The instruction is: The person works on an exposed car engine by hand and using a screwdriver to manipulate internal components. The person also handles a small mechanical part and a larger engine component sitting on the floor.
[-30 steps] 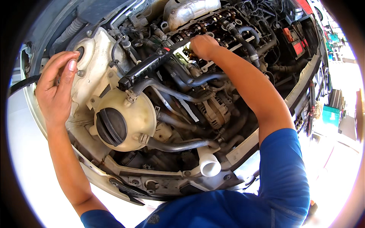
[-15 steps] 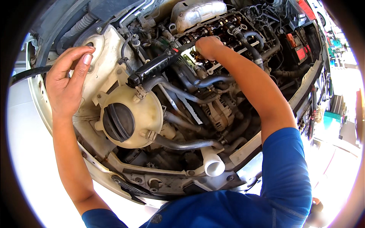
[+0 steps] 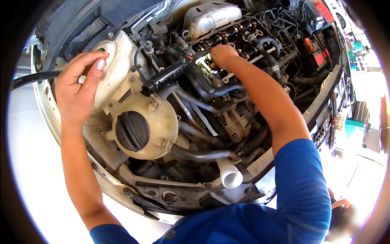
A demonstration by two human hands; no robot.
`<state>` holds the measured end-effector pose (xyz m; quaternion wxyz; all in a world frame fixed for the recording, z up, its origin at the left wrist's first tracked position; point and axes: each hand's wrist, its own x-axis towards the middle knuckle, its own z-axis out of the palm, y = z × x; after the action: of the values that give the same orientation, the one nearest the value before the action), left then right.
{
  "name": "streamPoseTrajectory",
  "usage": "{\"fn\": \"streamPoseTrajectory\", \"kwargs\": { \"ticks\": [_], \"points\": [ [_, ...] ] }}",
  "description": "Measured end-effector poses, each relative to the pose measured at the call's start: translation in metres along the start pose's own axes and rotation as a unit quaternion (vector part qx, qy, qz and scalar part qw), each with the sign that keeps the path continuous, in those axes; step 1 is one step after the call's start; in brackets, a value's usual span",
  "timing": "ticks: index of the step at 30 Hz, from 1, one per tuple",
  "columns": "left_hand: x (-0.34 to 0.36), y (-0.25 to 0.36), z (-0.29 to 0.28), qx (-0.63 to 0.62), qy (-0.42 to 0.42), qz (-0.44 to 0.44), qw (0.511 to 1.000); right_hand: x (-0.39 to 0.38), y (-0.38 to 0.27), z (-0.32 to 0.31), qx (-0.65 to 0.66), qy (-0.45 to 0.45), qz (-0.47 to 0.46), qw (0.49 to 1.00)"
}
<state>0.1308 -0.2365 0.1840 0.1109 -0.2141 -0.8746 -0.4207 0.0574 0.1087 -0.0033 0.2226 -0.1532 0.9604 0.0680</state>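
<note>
My left hand is raised over the white inner fender, thumb and forefinger apart, with nothing visible between them. A black hose or cable runs in from the left and passes behind it. My right hand is closed, knuckles up, at the near edge of the uncovered engine top, where camshaft parts show. Its fingertips and anything in them are hidden. A long black tool with a red spot, perhaps a work light, lies across the engine, its far end reaching my right hand. Beside that end is a brightly lit patch.
Nearest my left forearm stands a cream coolant tank with a black cap. Hoses and an alternator fill the middle. A white pipe end sticks up at the front. The battery sits far right, and a silver heat shield at the back.
The view has shifted slightly, moving the engine bay a little right and down in the picture. Both hands keep nearly the same pose and place over the engine bay.
</note>
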Motion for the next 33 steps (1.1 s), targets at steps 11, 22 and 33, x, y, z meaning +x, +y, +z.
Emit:
{"fn": "streamPoseTrajectory", "kwargs": {
  "ticks": [11, 22, 33],
  "points": [
    [-0.011, 0.041, -0.049, -0.059, 0.017, 0.061, 0.996, -0.282, 0.023, -0.128, 0.421, 0.163, 0.026, 0.892],
    [-0.037, 0.146, -0.061, 0.027, -0.004, 0.096, 0.995, -0.721, -0.009, -0.034, 0.537, 0.244, 0.264, 0.763],
    [-0.253, 0.368, 0.001, -0.070, -0.048, 0.136, 0.987, -0.881, 0.038, 0.053, 0.511, 0.317, 0.420, 0.679]
  ]
}}
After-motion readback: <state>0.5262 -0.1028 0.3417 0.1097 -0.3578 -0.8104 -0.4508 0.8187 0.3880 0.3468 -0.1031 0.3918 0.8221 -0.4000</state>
